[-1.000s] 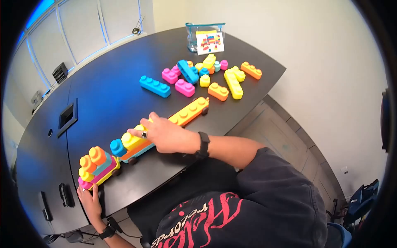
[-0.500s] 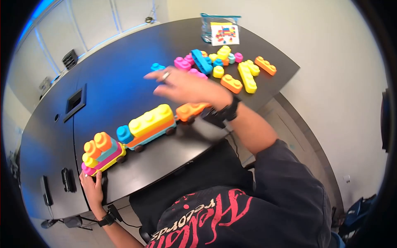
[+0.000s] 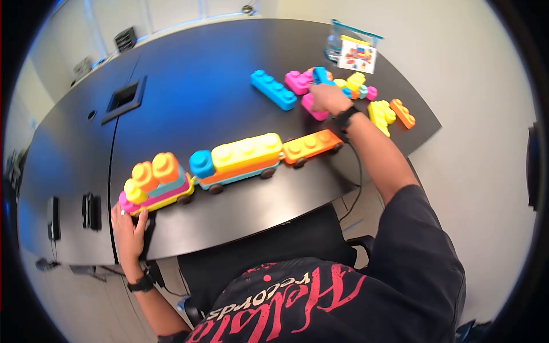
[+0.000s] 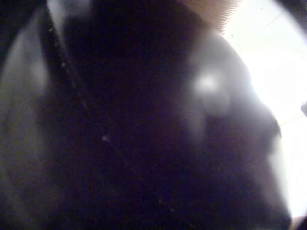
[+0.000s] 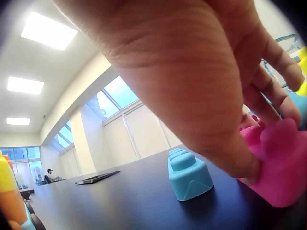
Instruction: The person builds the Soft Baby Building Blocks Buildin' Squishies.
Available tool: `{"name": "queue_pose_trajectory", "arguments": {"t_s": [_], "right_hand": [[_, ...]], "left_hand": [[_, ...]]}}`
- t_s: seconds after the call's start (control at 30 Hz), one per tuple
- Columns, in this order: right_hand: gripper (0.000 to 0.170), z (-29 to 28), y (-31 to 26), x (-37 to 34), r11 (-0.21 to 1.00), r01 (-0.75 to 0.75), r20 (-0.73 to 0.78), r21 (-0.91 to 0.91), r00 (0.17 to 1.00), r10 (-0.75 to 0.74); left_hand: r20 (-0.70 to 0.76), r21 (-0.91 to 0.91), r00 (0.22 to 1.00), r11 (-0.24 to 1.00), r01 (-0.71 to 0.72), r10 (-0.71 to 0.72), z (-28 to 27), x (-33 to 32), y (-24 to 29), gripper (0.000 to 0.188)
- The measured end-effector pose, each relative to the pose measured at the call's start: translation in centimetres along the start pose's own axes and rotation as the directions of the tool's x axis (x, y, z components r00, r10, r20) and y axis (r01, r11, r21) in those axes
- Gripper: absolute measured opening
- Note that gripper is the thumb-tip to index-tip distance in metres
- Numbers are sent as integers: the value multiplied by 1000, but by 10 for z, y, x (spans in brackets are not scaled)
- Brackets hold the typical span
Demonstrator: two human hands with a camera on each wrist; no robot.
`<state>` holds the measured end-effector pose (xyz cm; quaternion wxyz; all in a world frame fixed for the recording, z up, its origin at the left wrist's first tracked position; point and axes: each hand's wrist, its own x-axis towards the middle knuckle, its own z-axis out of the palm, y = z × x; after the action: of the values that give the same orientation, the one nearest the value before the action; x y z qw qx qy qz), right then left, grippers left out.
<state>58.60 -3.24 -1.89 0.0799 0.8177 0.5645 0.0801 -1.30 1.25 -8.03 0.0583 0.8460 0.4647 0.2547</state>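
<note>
My left hand (image 3: 129, 231) holds the front end of the toy train's front car (image 3: 160, 188), thumb on one side and fingers on the other. Behind it are linked a middle car (image 3: 246, 160) stacked with yellow, orange and blue building blocks and an orange rear car (image 3: 312, 146). Across the table, my right hand (image 3: 330, 98) reaches down to a pink building block (image 5: 283, 163); in the right wrist view the thumb presses its near side and fingers bend round behind. A long blue block (image 3: 273, 90) lies left of this hand. The left wrist view is mostly dark.
Several loose blocks lie around the right hand, including another pink block (image 3: 297, 82), a yellow block (image 3: 380, 114) and an orange block (image 3: 402, 113). A clear bag (image 3: 337, 43) with a picture card (image 3: 357, 56) stands behind them. A table socket box (image 3: 124, 100) lies at left.
My right hand has left the train's middle car and moved across to the loose blocks, now at a pink one. The left hand stays at the train's front.
</note>
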Motion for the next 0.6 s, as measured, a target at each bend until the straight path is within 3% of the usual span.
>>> {"name": "queue_pose_trajectory", "arguments": {"t_s": [0.07,0.13,0.2,0.27,0.4,0.5,0.6], "right_hand": [[42,-29,-1,-12,997,-2,65,73,998,-3],[47,-54,-12,-23,990,58,-183,131,982,-34],[49,-115,-57,-60,877,310,-238,367,943,-234],[55,-131,-103,-83,630,601,-437,492,797,-418],[53,-139,-173,-115,559,745,-388,363,667,-636],[51,-121,-194,-116,512,808,-465,292,587,-663],[52,-106,-200,-116,593,773,-422,228,627,-655]], "left_hand": [[38,10,999,1000,27,-27,-4,2,2,47],[-2,-15,999,999,41,-41,-1,0,-2,49],[-13,-7,1000,1000,-22,21,-2,1,-4,49],[-7,4,1000,1000,3,-3,-3,0,-4,50],[-1,-7,1000,1000,22,-22,-3,1,-1,50],[-3,-24,1000,999,24,-24,-1,-1,-8,49],[23,-17,999,999,43,-43,-4,1,2,44]]}}
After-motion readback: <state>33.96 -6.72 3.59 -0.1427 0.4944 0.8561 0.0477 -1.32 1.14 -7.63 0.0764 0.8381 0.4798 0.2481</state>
